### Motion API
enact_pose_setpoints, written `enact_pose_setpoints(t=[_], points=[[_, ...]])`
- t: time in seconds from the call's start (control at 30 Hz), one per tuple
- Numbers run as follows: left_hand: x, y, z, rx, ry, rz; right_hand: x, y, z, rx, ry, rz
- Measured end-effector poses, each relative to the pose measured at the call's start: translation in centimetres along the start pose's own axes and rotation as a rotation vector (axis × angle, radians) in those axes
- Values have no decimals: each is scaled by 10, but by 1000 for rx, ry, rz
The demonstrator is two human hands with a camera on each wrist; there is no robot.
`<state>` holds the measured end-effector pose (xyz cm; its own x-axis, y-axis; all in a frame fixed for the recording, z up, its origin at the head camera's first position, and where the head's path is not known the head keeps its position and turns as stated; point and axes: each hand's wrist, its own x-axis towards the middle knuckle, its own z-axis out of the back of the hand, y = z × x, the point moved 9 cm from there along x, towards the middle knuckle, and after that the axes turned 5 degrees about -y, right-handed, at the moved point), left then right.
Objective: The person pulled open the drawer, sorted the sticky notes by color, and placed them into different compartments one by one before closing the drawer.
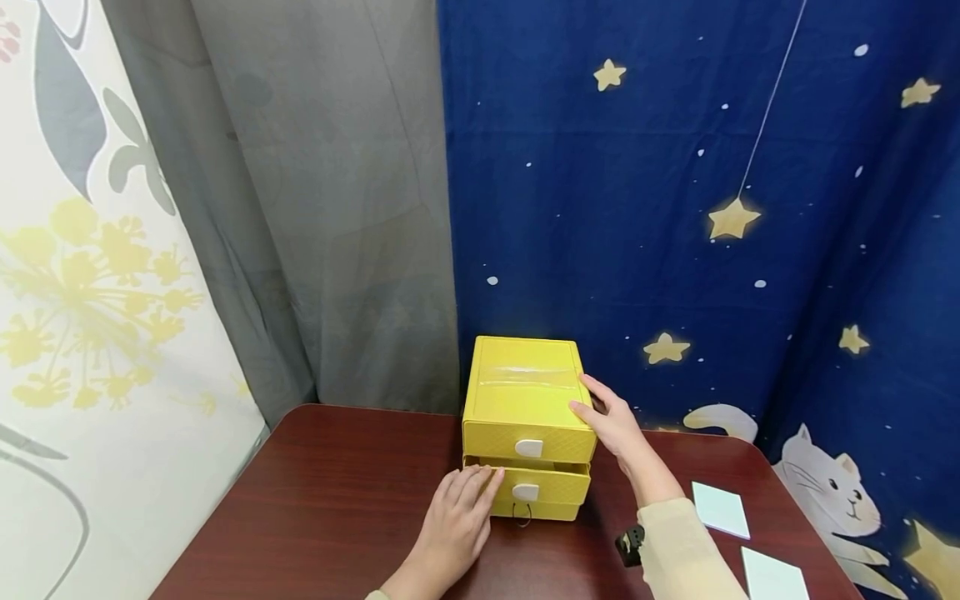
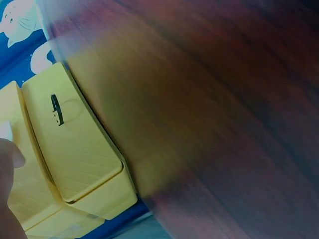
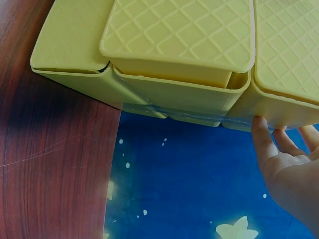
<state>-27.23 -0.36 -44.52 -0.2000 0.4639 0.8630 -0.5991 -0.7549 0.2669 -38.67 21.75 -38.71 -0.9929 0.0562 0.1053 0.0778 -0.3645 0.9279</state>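
Observation:
A small yellow drawer unit (image 1: 525, 375) with three tiers stands on the table; clear tape runs across its top. Its middle drawer (image 1: 551, 482) is pulled partly out and has a white tab handle (image 1: 527, 492). My left hand (image 1: 459, 521) touches the left part of that drawer's front, fingertips at its upper edge. In the left wrist view, one digit lies against the front beside the tab. My right hand (image 1: 617, 425) rests on the unit's upper right edge, its fingers against the side of the top tier (image 3: 279, 112). The bottom drawer (image 2: 75, 134) has a dark loop pull.
Two pale blue square pads (image 1: 721, 508) lie at the right of the dark red wooden table (image 1: 337, 500). Behind the table hang a grey curtain (image 1: 360, 208) and a blue star-patterned curtain (image 1: 570, 208). A white patterned curtain hangs at the left.

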Motion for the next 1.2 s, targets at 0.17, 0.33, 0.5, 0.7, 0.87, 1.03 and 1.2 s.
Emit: enact_pose_setpoints(t=[0.17, 0.33, 0.5, 0.7, 0.87, 1.03, 1.2], points=[[0, -1, -5, 48, 45, 17, 0, -1, 0, -2, 2, -4], [0, 0, -9, 57, 81, 33, 0, -1, -1, -5, -4, -5], [1, 3, -14, 67, 119, 50, 1, -1, 0, 0, -10, -3], [-2, 3, -20, 78, 181, 70, 0, -1, 1, 1, -5, -9], [-4, 3, -19, 72, 205, 76, -1, -1, -1, -1, 2, -10], [-6, 2, -19, 91, 239, 59, 0, 0, 0, 3, -2, -8], [-6, 1, -22, 120, 275, 53, 0, 0, 0, -11, 3, -3]])
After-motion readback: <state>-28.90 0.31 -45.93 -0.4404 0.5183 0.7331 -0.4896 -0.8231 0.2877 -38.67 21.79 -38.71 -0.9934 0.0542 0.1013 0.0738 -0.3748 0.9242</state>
